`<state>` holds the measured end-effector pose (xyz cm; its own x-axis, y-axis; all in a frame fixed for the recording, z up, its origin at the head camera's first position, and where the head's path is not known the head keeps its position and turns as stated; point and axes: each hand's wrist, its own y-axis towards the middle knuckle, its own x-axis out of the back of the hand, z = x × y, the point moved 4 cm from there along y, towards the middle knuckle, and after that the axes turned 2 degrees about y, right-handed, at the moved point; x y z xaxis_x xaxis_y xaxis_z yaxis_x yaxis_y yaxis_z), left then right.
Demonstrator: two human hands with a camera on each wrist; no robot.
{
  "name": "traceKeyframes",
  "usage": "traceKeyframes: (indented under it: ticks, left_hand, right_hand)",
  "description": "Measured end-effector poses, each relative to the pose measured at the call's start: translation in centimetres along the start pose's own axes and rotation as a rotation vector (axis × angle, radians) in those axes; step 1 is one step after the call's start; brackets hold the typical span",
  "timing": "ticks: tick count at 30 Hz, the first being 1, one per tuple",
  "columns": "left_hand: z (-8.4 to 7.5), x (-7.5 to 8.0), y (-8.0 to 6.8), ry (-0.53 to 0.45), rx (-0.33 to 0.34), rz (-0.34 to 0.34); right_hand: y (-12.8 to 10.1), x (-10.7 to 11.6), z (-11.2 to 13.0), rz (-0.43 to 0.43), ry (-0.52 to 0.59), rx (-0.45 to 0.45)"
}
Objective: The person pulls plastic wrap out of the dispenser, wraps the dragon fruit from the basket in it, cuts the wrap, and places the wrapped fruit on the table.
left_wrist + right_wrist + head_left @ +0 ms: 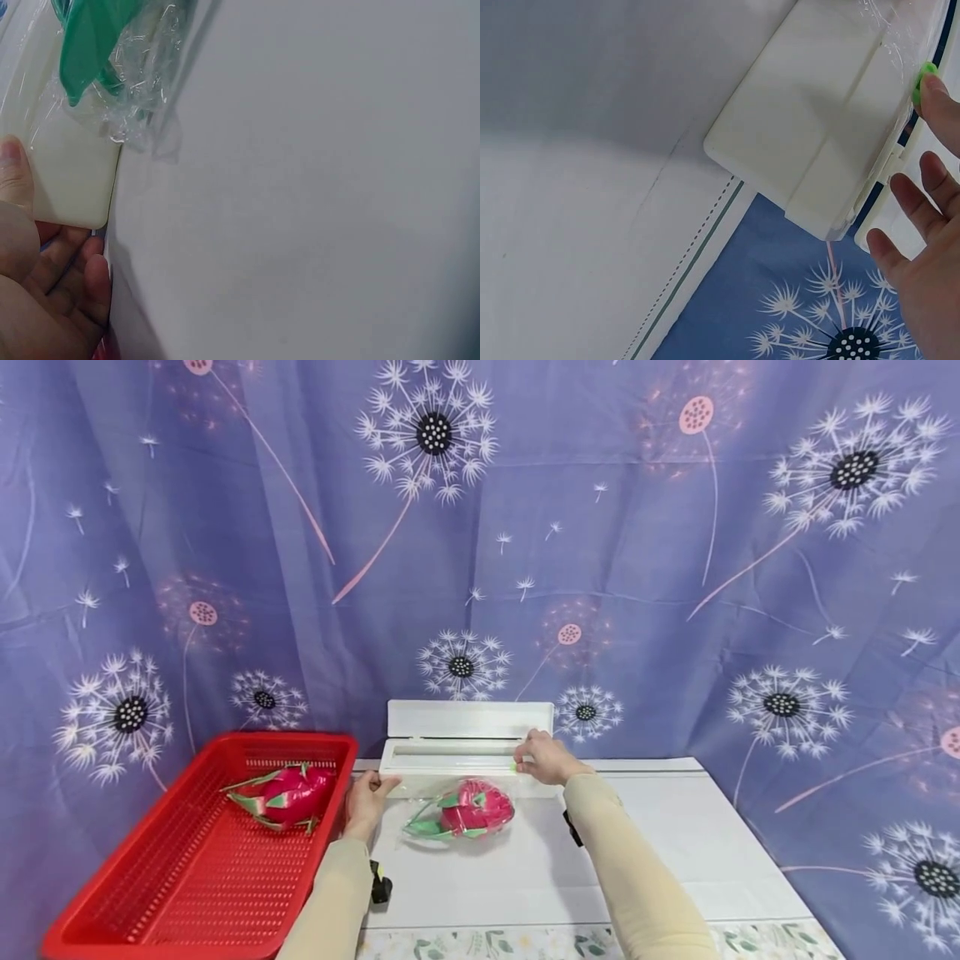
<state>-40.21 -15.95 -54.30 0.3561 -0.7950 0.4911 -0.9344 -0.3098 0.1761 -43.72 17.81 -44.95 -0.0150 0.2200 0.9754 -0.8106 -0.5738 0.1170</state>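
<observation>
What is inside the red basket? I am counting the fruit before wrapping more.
The red basket holds one dragon fruit at its far end, with pink skin and green scales. The rest of the mesh floor shows bare. Whatever lies beneath the fruit is covered.

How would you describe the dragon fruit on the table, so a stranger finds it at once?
Find the white table before the blue curtain. In front of the white film dispenser lies a pink dragon fruit under clear film. The other dragon fruit lies in the red basket.
</observation>
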Motion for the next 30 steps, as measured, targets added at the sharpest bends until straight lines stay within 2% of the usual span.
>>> traceKeyframes:
  ticks: [11, 23, 30]
  left_hand:
    - [-0.1, -0.2, 0.3, 0.022, 0.017, 0.026]
    - [0.1, -0.1, 0.0, 0.031, 0.045, 0.017]
    - [0.3, -0.1, 0.0, 0.022, 0.033, 0.002]
  right_hand:
    - [-0.3, 0.2, -0.2, 0.005, 0.004, -0.024]
    - [-0.6, -0.2, -0.3, -0.005, 0.006, -0.036]
    - [-1.0, 0.2, -0.2, -0.031, -0.004, -0.028]
